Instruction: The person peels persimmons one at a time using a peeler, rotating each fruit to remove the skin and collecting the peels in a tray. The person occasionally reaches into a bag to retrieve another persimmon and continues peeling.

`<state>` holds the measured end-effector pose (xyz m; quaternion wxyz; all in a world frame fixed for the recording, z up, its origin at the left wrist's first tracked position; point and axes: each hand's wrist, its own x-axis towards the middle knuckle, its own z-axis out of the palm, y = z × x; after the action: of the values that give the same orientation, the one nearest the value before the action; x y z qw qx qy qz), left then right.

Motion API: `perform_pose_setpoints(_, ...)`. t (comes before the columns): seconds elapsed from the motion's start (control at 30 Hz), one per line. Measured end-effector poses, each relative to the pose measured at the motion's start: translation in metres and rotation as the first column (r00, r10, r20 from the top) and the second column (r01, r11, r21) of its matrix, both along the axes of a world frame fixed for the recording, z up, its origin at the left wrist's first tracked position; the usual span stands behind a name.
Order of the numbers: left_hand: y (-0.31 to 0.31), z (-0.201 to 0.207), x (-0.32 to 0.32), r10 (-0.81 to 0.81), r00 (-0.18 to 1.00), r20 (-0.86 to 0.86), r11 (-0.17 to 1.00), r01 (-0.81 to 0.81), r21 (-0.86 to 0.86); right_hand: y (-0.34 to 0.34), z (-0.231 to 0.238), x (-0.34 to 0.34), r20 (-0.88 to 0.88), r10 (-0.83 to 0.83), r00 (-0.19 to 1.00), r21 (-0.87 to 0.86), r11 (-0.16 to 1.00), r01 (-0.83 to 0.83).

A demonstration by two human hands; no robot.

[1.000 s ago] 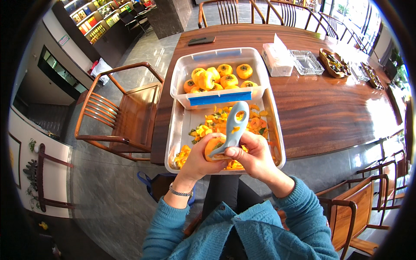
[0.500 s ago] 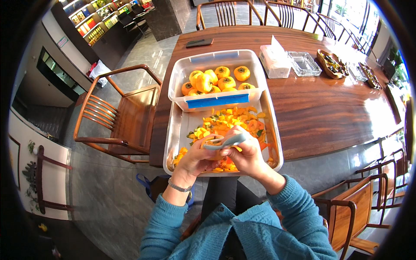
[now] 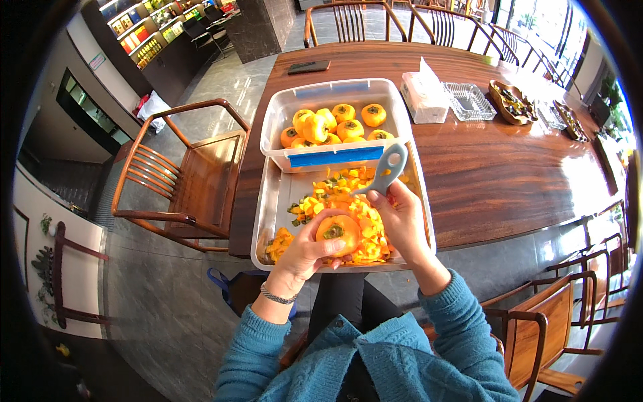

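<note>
Glossy reddish-brown wooden desk (image 3: 495, 181): flat dark rectangular phone (image 3: 309, 67) near far-left corner; boxy white tissue pack (image 3: 426, 106), square clear glass tray (image 3: 470, 103), brown irregular wooden dish (image 3: 513, 104) rightward in a row. Brown slat-backed wooden armchair (image 3: 209, 167) left of desk.

- Orange fruit (image 3: 345, 224) hides part of the left hand (image 3: 309, 249) behind it.
- The peeler (image 3: 386, 174), at the right hand (image 3: 406, 218), shows its blade poorly, perhaps edge-on.
- Clear bin (image 3: 338, 156) hides the tray's (image 3: 284, 194) far end.
- Wooden bowl's (image 3: 519, 120) contents: indistinct.
- Lower edge crops the sweater (image 3: 375, 362).
</note>
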<state>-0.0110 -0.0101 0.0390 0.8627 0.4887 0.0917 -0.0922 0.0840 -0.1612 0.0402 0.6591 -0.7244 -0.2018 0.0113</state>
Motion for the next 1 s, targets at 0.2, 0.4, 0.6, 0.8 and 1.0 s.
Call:
perform_pose_setpoints(0.2,0.005,0.006,-0.001,0.012,0.993,0.116,0.98,-0.035,0.198,-0.018,-0.002,0.014,-0.1,0.084,0.991,-0.544,0.829,-0.125)
perform_pose_setpoints(0.4,0.002,0.008,-0.002,-0.075,0.944,0.322,0.8,-0.136,0.584,-0.016,0.006,0.004,0.505,0.062,0.861,-0.446,0.873,0.199)
perform_pose_setpoints(0.6,-0.005,0.008,-0.001,-0.105,0.919,0.38,0.766,-0.169,0.62,0.004,0.027,-0.013,0.335,0.349,0.875,-0.315,0.917,-0.245)
perform_pose_setpoints(0.8,0.001,0.01,-0.004,-0.03,0.951,0.306,0.865,-0.129,0.485,0.004,0.026,-0.008,0.282,0.222,0.933,-0.25,0.956,-0.152)
perform_pose_setpoints(1.0,0.001,0.012,-0.001,-0.016,0.955,0.297,0.855,-0.141,0.499,-0.002,0.02,-0.01,0.471,0.369,0.801,-0.32,0.918,-0.234)
